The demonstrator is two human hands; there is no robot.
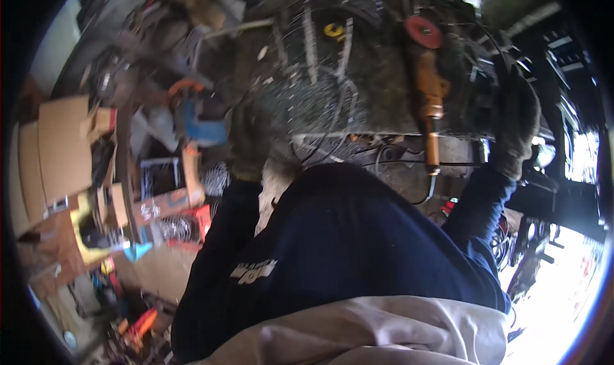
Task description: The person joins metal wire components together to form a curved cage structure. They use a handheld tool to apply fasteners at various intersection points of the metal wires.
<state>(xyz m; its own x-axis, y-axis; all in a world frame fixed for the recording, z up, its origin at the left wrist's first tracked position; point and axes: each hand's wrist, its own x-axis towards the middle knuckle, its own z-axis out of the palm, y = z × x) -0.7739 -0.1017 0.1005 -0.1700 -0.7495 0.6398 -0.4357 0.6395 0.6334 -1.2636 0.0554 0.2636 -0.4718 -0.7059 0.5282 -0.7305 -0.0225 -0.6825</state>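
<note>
My left hand [248, 134], in a dark work glove, is at the near left edge of the dark metal workbench [384, 90]; its fingers blend into the dark surface. On the right side, my gloved right hand [519, 122] reaches forward along the bench's right end. Shadow and blur hide whether its fingers close on anything. Between the hands, nearer the right one, an orange angle grinder [427, 87] with a red disc [424, 32] lies on the bench, its cord hanging off the near edge. A small yellow ring-shaped item [334, 31] lies farther back.
Left of the bench are a blue tool or clamp [203, 129], an orange curved piece [185, 87] and a coil of wire [176, 229]. Cardboard [64, 154] leans at the far left. Dark metal racks [563, 109] stand at the right; cables hang below the bench edge.
</note>
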